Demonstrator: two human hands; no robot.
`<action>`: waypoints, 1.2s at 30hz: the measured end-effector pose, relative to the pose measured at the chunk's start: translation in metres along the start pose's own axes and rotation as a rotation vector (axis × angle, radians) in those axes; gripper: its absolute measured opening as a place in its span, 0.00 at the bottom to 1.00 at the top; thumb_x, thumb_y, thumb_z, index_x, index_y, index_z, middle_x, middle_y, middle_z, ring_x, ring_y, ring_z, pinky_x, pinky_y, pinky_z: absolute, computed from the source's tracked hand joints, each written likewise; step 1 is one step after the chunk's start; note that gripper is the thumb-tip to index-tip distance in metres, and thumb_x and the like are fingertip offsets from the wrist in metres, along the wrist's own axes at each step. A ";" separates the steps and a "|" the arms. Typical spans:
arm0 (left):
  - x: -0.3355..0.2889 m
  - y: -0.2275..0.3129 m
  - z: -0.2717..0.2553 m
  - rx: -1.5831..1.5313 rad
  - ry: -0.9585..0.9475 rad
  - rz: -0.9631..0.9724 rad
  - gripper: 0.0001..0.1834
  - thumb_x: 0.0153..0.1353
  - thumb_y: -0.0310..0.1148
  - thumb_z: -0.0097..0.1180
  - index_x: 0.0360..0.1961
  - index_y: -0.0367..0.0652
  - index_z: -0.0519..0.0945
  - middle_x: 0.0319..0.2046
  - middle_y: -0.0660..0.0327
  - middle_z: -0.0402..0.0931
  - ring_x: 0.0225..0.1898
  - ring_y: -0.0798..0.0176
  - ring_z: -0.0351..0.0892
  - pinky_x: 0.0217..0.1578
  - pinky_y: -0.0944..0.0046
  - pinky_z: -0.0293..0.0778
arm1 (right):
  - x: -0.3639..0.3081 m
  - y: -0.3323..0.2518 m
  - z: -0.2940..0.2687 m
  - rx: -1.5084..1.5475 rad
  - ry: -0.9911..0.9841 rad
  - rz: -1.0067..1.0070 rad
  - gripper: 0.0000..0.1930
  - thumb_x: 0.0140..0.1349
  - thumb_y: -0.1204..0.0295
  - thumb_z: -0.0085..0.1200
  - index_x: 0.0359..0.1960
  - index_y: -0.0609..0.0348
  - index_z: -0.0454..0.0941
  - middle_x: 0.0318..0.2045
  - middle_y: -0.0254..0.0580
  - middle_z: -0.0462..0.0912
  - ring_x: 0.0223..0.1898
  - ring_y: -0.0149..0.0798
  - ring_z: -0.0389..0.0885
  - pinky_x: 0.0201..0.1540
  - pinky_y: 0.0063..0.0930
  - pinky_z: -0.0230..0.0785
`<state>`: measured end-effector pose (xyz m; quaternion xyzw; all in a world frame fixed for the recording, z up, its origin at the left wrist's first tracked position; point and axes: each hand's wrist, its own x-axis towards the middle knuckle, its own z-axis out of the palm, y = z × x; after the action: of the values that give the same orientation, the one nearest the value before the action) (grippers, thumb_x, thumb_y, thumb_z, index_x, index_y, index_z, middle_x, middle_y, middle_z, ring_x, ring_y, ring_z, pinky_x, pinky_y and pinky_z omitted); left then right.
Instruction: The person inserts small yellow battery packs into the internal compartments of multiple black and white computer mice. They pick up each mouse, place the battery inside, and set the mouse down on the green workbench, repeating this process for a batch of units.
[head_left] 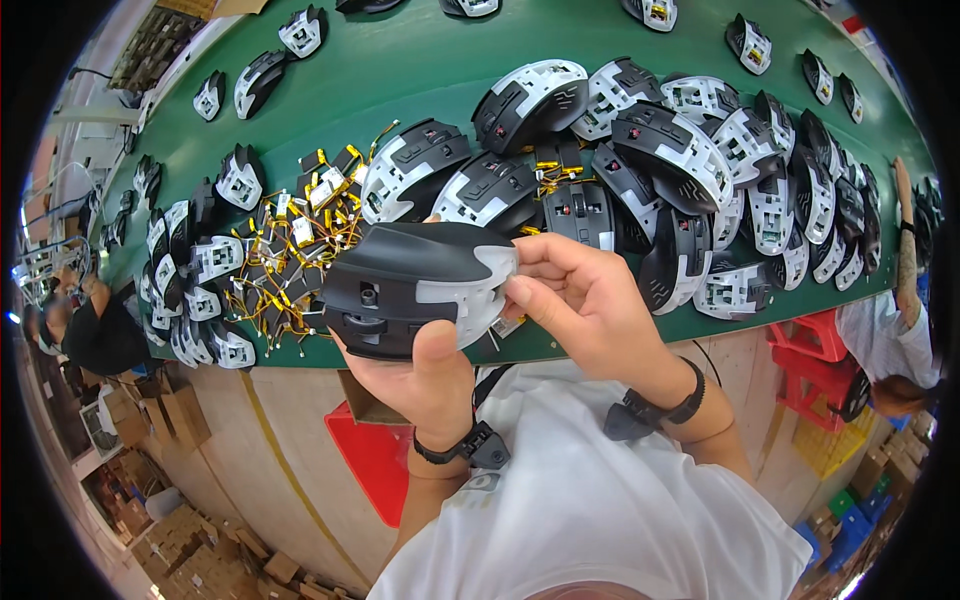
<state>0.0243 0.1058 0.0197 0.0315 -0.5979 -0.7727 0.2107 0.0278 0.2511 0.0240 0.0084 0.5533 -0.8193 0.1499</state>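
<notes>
Desk [420,60]: green surface, carrying mouse shells and wired parts; its near edge runs just beyond the wearer's body.
Co-workers: one person [890,335] at the far right and one person [95,325] in dark clothing at the far left.
Red stools: one [815,350] near the right-hand person, another [375,465] partly hidden below the wearer's hands.
Right cluster [675,155]: black-and-white mouse shells, closely packed, several overlapping.
Left cluster [215,260]: similar shells, fewer in number.
Wired heap [290,260]: small dark parts with yellow wires, loose between the clusters.
Right hand [595,310]: thumb and forefinger pinching the white end of the held mouse; any smaller part between the tips cannot be told.
Left hand [415,390]: fingers wrapped around the underside, thumb against the near side.
Held mouse [420,255]: above the desk's near edge, wheel end toward the left, white end toward the right.
</notes>
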 end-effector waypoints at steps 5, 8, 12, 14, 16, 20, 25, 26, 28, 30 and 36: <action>0.001 0.003 -0.006 0.030 0.002 -0.063 0.47 0.43 0.44 0.78 0.58 0.35 0.63 0.49 0.57 0.71 0.49 0.62 0.74 0.50 0.62 0.74 | 0.003 -0.002 0.003 -0.018 -0.002 -0.041 0.13 0.68 0.79 0.46 0.52 0.71 0.70 0.43 0.43 0.82 0.42 0.29 0.80 0.46 0.24 0.74; -0.004 0.006 -0.009 0.092 -0.026 -0.002 0.49 0.41 0.45 0.79 0.57 0.36 0.61 0.48 0.55 0.71 0.49 0.62 0.74 0.48 0.63 0.75 | 0.004 -0.004 0.002 -0.058 -0.019 -0.043 0.12 0.66 0.80 0.46 0.49 0.72 0.71 0.39 0.45 0.83 0.40 0.32 0.83 0.46 0.27 0.76; -0.013 0.006 0.001 0.151 0.007 0.077 0.51 0.40 0.46 0.79 0.57 0.37 0.58 0.47 0.52 0.72 0.47 0.60 0.77 0.46 0.61 0.77 | 0.003 -0.001 0.006 -0.001 0.012 -0.069 0.12 0.66 0.80 0.45 0.49 0.72 0.71 0.37 0.45 0.83 0.39 0.31 0.83 0.44 0.27 0.76; -0.016 -0.001 0.001 0.168 0.018 0.154 0.51 0.40 0.47 0.79 0.57 0.36 0.58 0.47 0.51 0.72 0.47 0.58 0.77 0.46 0.60 0.77 | 0.006 0.003 0.006 0.001 0.024 -0.084 0.11 0.65 0.80 0.45 0.49 0.71 0.71 0.36 0.44 0.83 0.38 0.31 0.83 0.43 0.26 0.76; -0.017 -0.003 0.001 0.158 0.013 0.163 0.52 0.41 0.48 0.78 0.57 0.36 0.57 0.48 0.49 0.73 0.48 0.56 0.78 0.47 0.59 0.78 | 0.005 0.005 0.004 -0.044 0.012 -0.063 0.11 0.65 0.80 0.46 0.48 0.71 0.71 0.35 0.44 0.83 0.38 0.30 0.83 0.41 0.24 0.75; 0.002 0.002 0.002 -0.035 -0.047 0.017 0.47 0.49 0.51 0.72 0.58 0.32 0.60 0.51 0.44 0.73 0.50 0.52 0.78 0.50 0.55 0.77 | 0.004 -0.007 0.003 -0.143 -0.041 -0.044 0.10 0.64 0.76 0.52 0.44 0.69 0.73 0.30 0.43 0.83 0.30 0.28 0.82 0.33 0.23 0.74; 0.012 -0.001 -0.005 -0.062 -0.046 -0.054 0.37 0.62 0.52 0.59 0.60 0.32 0.66 0.52 0.49 0.73 0.52 0.53 0.76 0.53 0.52 0.72 | -0.003 -0.014 -0.006 -0.505 -0.035 -0.111 0.09 0.60 0.74 0.59 0.40 0.64 0.78 0.28 0.39 0.84 0.18 0.26 0.77 0.23 0.21 0.67; 0.015 0.000 -0.003 -0.123 -0.063 -0.049 0.35 0.62 0.50 0.59 0.59 0.31 0.66 0.51 0.49 0.74 0.51 0.53 0.77 0.54 0.53 0.72 | -0.003 -0.008 -0.005 -0.592 0.039 -0.257 0.08 0.59 0.74 0.60 0.38 0.62 0.79 0.28 0.37 0.84 0.15 0.24 0.72 0.20 0.20 0.63; 0.019 0.000 -0.006 -0.126 -0.081 -0.043 0.35 0.62 0.49 0.60 0.59 0.31 0.66 0.51 0.49 0.75 0.51 0.53 0.77 0.54 0.54 0.72 | -0.007 -0.013 -0.011 -0.548 -0.019 -0.150 0.08 0.58 0.75 0.60 0.40 0.61 0.79 0.28 0.36 0.84 0.17 0.24 0.72 0.22 0.19 0.63; 0.018 -0.005 -0.012 -0.108 -0.038 -0.041 0.35 0.61 0.47 0.61 0.59 0.30 0.66 0.50 0.48 0.75 0.51 0.53 0.77 0.54 0.54 0.72 | -0.008 -0.018 -0.012 -0.608 -0.005 -0.217 0.12 0.57 0.77 0.60 0.44 0.60 0.79 0.29 0.35 0.83 0.22 0.24 0.72 0.28 0.18 0.65; 0.017 -0.012 -0.015 -0.164 -0.047 -0.169 0.33 0.61 0.47 0.61 0.57 0.31 0.68 0.50 0.49 0.76 0.50 0.56 0.78 0.53 0.57 0.72 | -0.018 -0.011 -0.026 -0.220 -0.160 -0.298 0.21 0.53 0.81 0.63 0.50 0.64 0.75 0.38 0.41 0.82 0.40 0.30 0.80 0.37 0.22 0.71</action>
<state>0.0100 0.0879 0.0074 0.0460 -0.5327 -0.8346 0.1326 0.0384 0.2823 0.0273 -0.1550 0.6211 -0.7650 0.0706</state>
